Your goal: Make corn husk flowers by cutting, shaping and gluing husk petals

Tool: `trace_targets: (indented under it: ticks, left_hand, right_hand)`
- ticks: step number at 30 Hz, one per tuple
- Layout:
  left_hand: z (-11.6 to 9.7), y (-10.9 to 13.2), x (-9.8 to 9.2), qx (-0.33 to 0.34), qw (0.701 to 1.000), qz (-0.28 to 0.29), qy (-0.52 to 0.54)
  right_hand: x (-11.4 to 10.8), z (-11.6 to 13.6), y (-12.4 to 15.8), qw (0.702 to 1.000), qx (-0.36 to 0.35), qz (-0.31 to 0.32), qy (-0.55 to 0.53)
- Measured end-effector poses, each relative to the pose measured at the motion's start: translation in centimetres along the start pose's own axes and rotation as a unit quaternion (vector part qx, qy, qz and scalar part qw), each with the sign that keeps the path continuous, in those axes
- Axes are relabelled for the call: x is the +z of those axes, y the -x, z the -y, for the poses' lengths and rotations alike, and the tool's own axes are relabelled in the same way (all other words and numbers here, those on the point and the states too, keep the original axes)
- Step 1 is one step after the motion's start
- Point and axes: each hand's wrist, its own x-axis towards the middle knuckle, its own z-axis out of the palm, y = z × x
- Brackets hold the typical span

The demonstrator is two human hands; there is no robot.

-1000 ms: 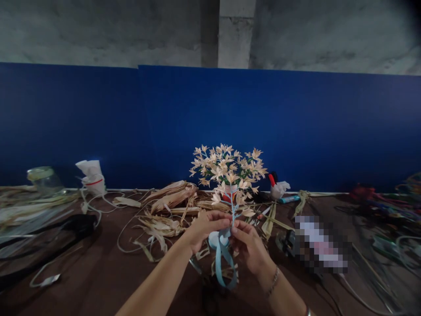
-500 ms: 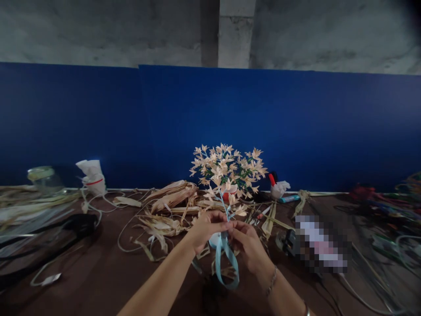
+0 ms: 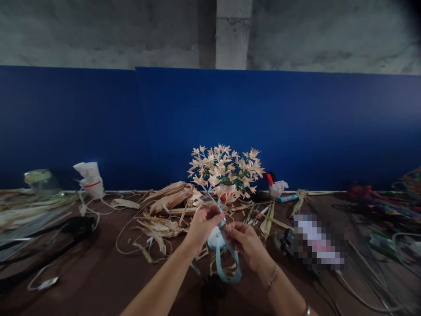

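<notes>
My left hand is closed, thumb and fingers pinching the light-blue wrapped stem of a small spray of pale artificial flowers. A loop of light-blue tape hangs below the stem. Just right of the stem, my right hand is closed in a pinch on the tape, its fingertips a little apart from the left ones. Behind the fingers shows a pale blue-white round piece, partly hidden. Farther back, a fuller bunch of the same pale flowers stands in a red and white pot.
Dried husks lie left of the pot. On the left are a glass jar, a white wrapped bundle and a black strap. A blurred-out object lies right, before tangled coloured strands. A blue panel rises behind.
My right hand has drawn slightly away from my left, down and right. The flower spray has tilted left, showing more of the red pot. The tape loop has shifted a little.
</notes>
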Motion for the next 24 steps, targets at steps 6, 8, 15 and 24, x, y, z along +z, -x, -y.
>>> trace_targets:
  ticks: [6, 8, 15, 24]
  left_hand:
    - [0.2, -0.7, -1.4, 0.046, 0.99, -0.126, 0.033]
    - [-0.2, -1.1, -2.2, 0.054, 0.983, -0.17, 0.052]
    - [-1.1, -1.3, -4.0, 0.117, 0.976, -0.177, 0.058]
    - [0.3, 0.7, -2.7, 0.03, 0.986, -0.158, 0.045]
  right_hand:
    - [-1.0, 0.6, -0.2, 0.997, 0.021, 0.027, 0.072]
    - [-1.7, 0.9, -0.3, 0.992, 0.031, 0.048, 0.113]
    - [-3.6, 1.6, -0.3, 0.98, 0.042, 0.093, 0.171]
    - [-2.0, 2.0, -0.7, 0.924, -0.212, -0.106, 0.299]
